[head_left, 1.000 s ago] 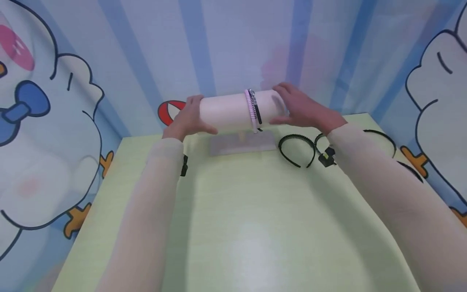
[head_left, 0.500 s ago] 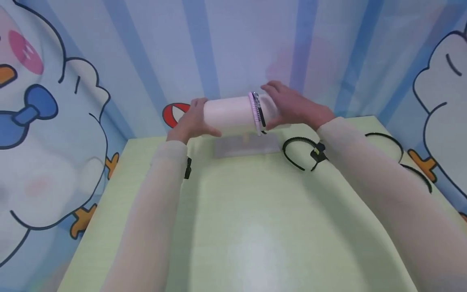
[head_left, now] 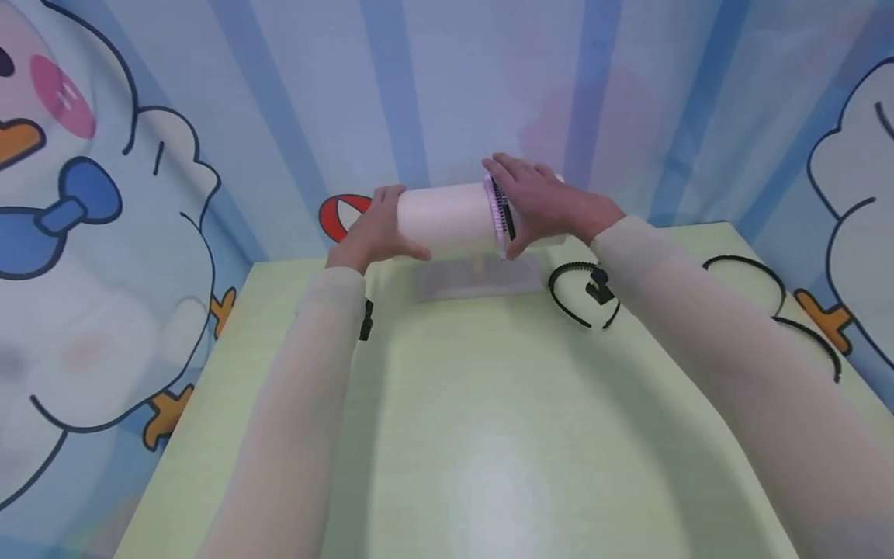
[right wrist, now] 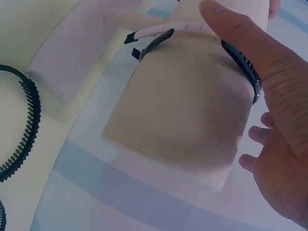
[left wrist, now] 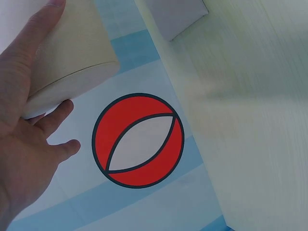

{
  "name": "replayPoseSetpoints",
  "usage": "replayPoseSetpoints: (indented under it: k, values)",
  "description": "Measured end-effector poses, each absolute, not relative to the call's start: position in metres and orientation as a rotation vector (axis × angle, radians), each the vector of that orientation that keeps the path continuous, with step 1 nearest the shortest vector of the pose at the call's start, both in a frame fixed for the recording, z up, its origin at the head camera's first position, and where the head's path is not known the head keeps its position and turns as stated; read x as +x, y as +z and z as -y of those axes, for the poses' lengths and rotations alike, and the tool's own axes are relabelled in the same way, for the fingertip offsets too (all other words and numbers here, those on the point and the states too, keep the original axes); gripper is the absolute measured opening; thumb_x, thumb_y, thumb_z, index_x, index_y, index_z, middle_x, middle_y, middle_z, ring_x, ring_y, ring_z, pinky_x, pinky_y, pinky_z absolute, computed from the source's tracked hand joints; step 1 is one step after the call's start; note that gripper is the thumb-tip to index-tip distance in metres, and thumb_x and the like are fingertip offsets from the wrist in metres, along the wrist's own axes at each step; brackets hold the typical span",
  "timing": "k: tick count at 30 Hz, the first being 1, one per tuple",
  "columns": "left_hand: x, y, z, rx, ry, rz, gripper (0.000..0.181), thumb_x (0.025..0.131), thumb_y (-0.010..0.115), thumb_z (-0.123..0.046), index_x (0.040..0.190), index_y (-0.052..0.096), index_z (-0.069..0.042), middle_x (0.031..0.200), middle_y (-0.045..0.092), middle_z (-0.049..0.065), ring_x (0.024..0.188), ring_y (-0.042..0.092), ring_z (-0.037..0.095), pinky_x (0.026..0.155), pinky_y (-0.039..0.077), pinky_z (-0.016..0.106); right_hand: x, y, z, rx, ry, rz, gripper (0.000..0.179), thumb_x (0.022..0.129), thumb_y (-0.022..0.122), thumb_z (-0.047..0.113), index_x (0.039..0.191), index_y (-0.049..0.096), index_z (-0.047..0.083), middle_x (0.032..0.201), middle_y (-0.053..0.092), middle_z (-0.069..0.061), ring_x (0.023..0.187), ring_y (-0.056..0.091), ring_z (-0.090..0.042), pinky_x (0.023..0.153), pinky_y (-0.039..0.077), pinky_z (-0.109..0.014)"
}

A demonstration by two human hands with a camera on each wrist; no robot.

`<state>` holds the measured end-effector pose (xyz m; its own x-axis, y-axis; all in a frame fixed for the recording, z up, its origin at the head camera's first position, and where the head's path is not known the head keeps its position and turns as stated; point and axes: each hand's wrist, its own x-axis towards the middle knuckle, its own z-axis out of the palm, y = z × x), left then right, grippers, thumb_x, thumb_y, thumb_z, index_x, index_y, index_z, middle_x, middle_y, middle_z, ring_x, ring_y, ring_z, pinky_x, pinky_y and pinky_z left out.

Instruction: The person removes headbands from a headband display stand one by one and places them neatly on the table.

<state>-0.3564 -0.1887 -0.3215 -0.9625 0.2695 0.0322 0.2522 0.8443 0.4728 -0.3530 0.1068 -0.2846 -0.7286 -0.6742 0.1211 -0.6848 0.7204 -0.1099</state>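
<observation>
A pale cylindrical headband stand (head_left: 447, 213) lies level on a short post above its flat base (head_left: 447, 281). My left hand (head_left: 380, 229) grips its left end, thumb along the front and fingers behind. Round the roll, right of its middle, sit a pink headband (head_left: 497, 210) and a black headband (head_left: 504, 211) side by side. My right hand (head_left: 541, 203) spans the roll right at these headbands, thumb below and fingers over the top. In the right wrist view the thumb crosses the pink headband (right wrist: 163, 31), and the black headband (right wrist: 243, 67) has a glittery part beside it.
A toothed black headband (head_left: 573, 266) lies on the table (head_left: 447, 404) right of the base. Two more dark headbands, a thin one (head_left: 747, 264) and another (head_left: 813, 334), lie near the right edge. A striped cartoon backdrop (head_left: 475, 85) stands close behind the stand.
My right hand has moved left along the roll, from its right end to the headbands. The left hand keeps its grip at the left end. The head view has shifted slightly.
</observation>
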Motion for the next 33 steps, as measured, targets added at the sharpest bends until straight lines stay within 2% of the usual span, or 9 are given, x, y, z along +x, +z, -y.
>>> replayPoseSetpoints:
  k: [5, 14, 24, 28, 33]
  values:
    - [-0.3581, -0.3217, 0.1868, 0.423, 0.751, -2.988, 0.113, 0.072, 0.089, -0.039, 0.156, 0.017, -0.016, 0.157, 0.022, 0.008, 0.128, 0.040, 0.031, 0.094, 0.052, 0.051, -0.3562, -0.2872, -0.1028, 1.112, 0.130, 2.885, 0.147, 0.061, 0.093, 0.048, 0.159, -0.006, 0.004, 0.165, 0.002, -0.022, 0.151, 0.007, -0.038, 0.117, 0.010, -0.062]
    - [-0.3554, -0.3201, 0.1832, 0.449, 0.768, -2.980, 0.112, 0.072, 0.089, -0.038, 0.156, 0.018, -0.016, 0.157, 0.022, 0.009, 0.129, 0.040, 0.032, 0.093, 0.052, 0.051, -0.3613, -0.2846, -0.1057, 1.125, 0.061, 2.884, 0.146, 0.060, 0.092, 0.048, 0.158, -0.004, 0.001, 0.164, 0.004, -0.024, 0.150, 0.007, -0.039, 0.118, 0.008, -0.060]
    - [-0.3529, -0.3189, 0.1827, 0.475, 0.739, -2.992, 0.116, 0.071, 0.089, -0.040, 0.157, 0.016, -0.014, 0.158, 0.021, 0.010, 0.128, 0.041, 0.032, 0.096, 0.050, 0.051, -0.3625, -0.2867, -0.1056, 1.112, 0.034, 2.960, 0.144, 0.061, 0.091, 0.051, 0.158, -0.004, 0.001, 0.163, 0.009, -0.025, 0.150, 0.008, -0.041, 0.117, 0.005, -0.062]
    - [-0.3527, -0.3178, 0.1832, 0.462, 0.751, -2.993, 0.114, 0.072, 0.089, -0.040, 0.156, 0.017, -0.015, 0.157, 0.021, 0.009, 0.128, 0.040, 0.032, 0.095, 0.051, 0.051, -0.3628, -0.2880, -0.1056, 1.117, 0.068, 2.949, 0.144, 0.061, 0.091, 0.049, 0.158, -0.003, 0.000, 0.162, 0.012, -0.025, 0.149, 0.012, -0.040, 0.118, 0.006, -0.061]
    - [-0.3521, -0.3179, 0.1833, 0.451, 0.753, -2.991, 0.114, 0.072, 0.089, -0.039, 0.156, 0.018, -0.015, 0.157, 0.022, 0.009, 0.129, 0.040, 0.032, 0.094, 0.051, 0.051, -0.3634, -0.2906, -0.1061, 1.126, 0.112, 2.938, 0.141, 0.064, 0.091, 0.046, 0.156, -0.001, -0.006, 0.161, 0.012, -0.027, 0.148, 0.015, -0.041, 0.120, 0.010, -0.054]
